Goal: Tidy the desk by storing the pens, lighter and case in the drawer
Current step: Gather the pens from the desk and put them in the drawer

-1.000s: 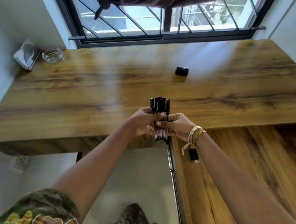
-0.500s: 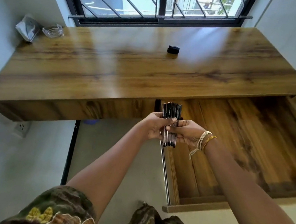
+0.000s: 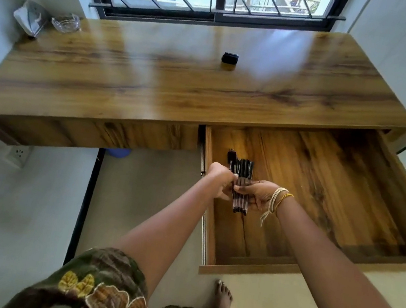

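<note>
**Pens held over the open drawer**

Closest in, both arms reach forward. The left hand (image 3: 219, 180) and the right hand (image 3: 256, 194) are closed together around a bunch of pens (image 3: 241, 184). The pens lie side by side with their dark caps pointing away from the person. The left hand grips them from the left, and the right hand grips them from the right.

The bunch sits over the near left part of the drawer (image 3: 324, 189). The drawer is pulled out wide and its wooden floor looks bare where it shows. I cannot tell if the pens touch the floor yet.

The pens look light, stiff and smooth. Round pens can roll and slip apart, so holding the bunch around its middle with both hands seems best. They probably want laying down flat, close to the left wall, so they stay together.

Farther away on the tabletop (image 3: 154, 87), a small black case (image 3: 229, 58) sits near the far edge by the window. It looks small and hard, easy to pinch by its sides. I cannot see the lighter.

At the far left corner are a glass ashtray (image 3: 65, 23) and a crumpled packet (image 3: 29, 19).
</note>
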The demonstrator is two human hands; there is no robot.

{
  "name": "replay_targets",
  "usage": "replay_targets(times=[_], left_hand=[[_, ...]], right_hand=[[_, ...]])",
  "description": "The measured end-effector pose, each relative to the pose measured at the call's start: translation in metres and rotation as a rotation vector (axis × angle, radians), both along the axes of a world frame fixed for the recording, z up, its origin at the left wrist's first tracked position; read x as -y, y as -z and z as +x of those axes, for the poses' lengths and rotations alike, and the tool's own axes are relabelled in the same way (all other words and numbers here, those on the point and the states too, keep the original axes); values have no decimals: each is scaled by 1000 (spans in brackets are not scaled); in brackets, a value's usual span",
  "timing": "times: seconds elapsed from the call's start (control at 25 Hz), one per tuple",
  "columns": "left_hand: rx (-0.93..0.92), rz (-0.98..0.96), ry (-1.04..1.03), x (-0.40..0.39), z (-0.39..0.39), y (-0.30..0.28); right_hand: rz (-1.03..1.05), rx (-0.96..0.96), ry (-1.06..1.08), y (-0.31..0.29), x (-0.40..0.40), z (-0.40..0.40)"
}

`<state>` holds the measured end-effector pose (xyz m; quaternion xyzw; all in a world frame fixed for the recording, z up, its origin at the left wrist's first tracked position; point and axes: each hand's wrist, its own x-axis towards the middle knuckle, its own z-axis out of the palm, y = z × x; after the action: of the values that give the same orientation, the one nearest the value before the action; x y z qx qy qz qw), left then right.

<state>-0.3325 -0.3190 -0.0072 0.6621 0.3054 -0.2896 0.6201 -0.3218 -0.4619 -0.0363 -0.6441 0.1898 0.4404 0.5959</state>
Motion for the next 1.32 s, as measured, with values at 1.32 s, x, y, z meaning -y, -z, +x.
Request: replay_targets(times=[1.32], left_hand=[[-72, 488, -187, 49, 17, 97]], right_hand=[[-733, 379, -411, 66, 10, 34]])
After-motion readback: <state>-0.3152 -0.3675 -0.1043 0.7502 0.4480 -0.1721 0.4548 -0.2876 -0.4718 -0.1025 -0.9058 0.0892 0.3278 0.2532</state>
